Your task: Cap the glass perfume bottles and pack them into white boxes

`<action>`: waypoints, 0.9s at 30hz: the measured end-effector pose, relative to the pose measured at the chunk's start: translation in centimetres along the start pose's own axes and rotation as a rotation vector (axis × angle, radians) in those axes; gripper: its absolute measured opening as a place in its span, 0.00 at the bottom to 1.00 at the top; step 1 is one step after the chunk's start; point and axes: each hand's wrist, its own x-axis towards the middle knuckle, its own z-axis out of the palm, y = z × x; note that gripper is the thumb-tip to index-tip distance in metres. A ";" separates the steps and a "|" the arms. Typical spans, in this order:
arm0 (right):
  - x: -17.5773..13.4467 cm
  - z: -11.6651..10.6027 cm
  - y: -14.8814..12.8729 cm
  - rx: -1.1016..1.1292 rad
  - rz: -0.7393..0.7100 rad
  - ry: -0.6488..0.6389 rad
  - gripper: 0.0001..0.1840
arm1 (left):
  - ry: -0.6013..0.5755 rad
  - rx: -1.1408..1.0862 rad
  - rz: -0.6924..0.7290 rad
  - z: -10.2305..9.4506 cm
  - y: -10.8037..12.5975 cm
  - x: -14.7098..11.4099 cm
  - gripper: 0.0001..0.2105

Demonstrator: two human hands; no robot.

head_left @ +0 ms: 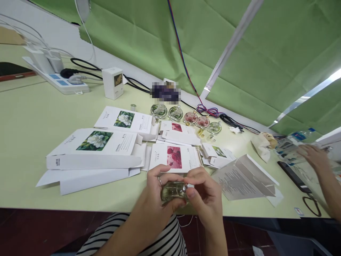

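A small glass perfume bottle (170,192) lies sideways between my two hands, over the table's front edge. My left hand (157,193) wraps round its body, a ring on one finger. With thumb and fingers, my right hand (204,192) pinches the silvery neck (188,186) of the bottle. Just beyond my hands is a white box with a red rose picture (174,157). To the left lie white boxes with a white flower picture (96,140). Behind them stand several round glass bottles with green or pink flower fronts (176,113).
A power strip (65,83) with plugs and a small upright white box (113,83) stand at the back left. An opened carton (245,177) lies right of my hands. Farther right are a phone (294,176) and another person's hand (313,156). Cables (210,111) run along the wall.
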 end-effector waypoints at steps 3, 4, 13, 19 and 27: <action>0.3 -0.2 -0.3 -0.010 0.009 -0.023 0.05 | -0.015 -0.013 -0.014 0.0 0.0 0.0 0.26; 0.3 -0.3 -0.3 -0.007 0.015 -0.026 0.05 | -0.022 -0.013 -0.014 0.0 -0.1 0.0 0.26; 0.2 -0.2 0.0 0.044 0.014 -0.015 0.05 | -0.047 -0.005 -0.018 -0.2 0.0 -0.1 0.25; 0.1 -0.4 0.1 0.002 0.009 -0.042 0.03 | -0.055 0.012 0.002 -0.2 -0.1 0.0 0.25; 0.5 -0.8 -0.4 -0.079 0.000 -0.099 0.04 | -0.058 0.002 0.013 -0.2 -0.3 0.1 0.26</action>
